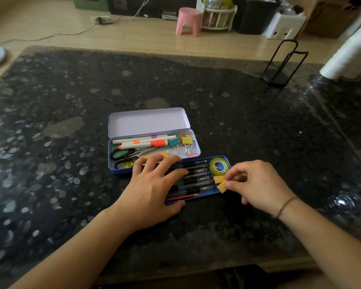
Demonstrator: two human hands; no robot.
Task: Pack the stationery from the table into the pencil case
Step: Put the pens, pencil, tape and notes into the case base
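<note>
Lower centre: my left hand [154, 184] rests flat on the pens [196, 176] in the tray [223, 159]; my right hand [258, 184] pinches a yellow eraser [222, 187].

The left hand [152, 184] is lying flat over the black pens [196, 177] in the blue tray [225, 159], near the table's [50, 101] front edge. The right hand [256, 184] is pinching a small yellow piece [222, 187] at the tray's right end, beside the tape roll [219, 166]. The pencil case [152, 140] is lying open just behind.
</note>
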